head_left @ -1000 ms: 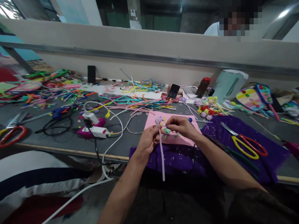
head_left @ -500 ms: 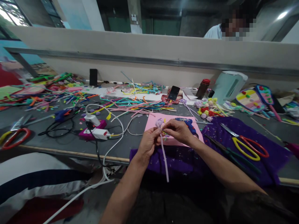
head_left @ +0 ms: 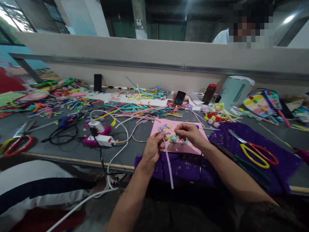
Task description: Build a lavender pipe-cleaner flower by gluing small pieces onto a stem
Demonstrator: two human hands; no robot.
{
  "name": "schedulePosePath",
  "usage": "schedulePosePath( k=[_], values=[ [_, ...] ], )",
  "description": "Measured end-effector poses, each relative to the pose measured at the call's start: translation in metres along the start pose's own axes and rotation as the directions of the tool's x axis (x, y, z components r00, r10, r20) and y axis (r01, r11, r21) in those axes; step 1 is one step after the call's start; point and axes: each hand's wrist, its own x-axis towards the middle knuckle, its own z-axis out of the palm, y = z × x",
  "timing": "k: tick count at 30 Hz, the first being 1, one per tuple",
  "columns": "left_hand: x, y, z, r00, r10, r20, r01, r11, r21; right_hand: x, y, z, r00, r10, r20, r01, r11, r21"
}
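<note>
My left hand pinches a lavender pipe-cleaner flower just under its head. Its pale purple stem hangs down below my fingers. To the right of the flower, and apart from it, my right hand has its fingertips pressed together; whatever may be between them is too small to make out. Beneath both hands lies a pink sheet with several small yellow, green and purple snippets on it. A blue glue gun, mostly hidden behind my right hand, rests on the sheet.
Scissors with red and yellow handles lie on a purple cloth at right. A power strip with white cables stands left. Loose pipe cleaners, a phone and a brown bottle are behind. Another person is beyond the partition.
My right hand has moved right, away from the flower, uncovering the snippets on the pink sheet and covering more of the glue gun. My left hand still holds the flower in nearly the same place.
</note>
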Motion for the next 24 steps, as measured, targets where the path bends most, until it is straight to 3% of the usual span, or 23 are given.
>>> schedulePosePath(
  k=[3,10,14,18,24],
  values=[
    [0.000,0.000,-0.001,1.000,-0.002,-0.001,0.002,1.000,0.009,0.000,0.004,-0.003,1.000,0.009,-0.030,-0.008,1.000,0.014],
    [-0.001,-0.002,-0.001,0.999,0.024,0.023,-0.025,0.999,0.036,-0.003,0.003,0.010,0.998,-0.025,0.051,0.022,0.998,0.056],
    [-0.002,-0.002,0.000,0.999,-0.007,0.032,0.005,0.998,0.060,-0.002,0.008,0.014,0.999,-0.044,0.014,0.043,0.997,0.058],
    [-0.001,-0.002,-0.001,0.995,-0.069,0.067,0.067,0.997,0.031,-0.002,0.009,0.014,0.985,-0.170,0.032,0.170,0.985,-0.002],
    [0.001,-0.005,-0.003,0.977,-0.123,0.174,0.127,0.992,-0.015,-0.004,0.004,0.021,0.921,-0.384,0.070,0.391,0.904,-0.173]
  ],
)
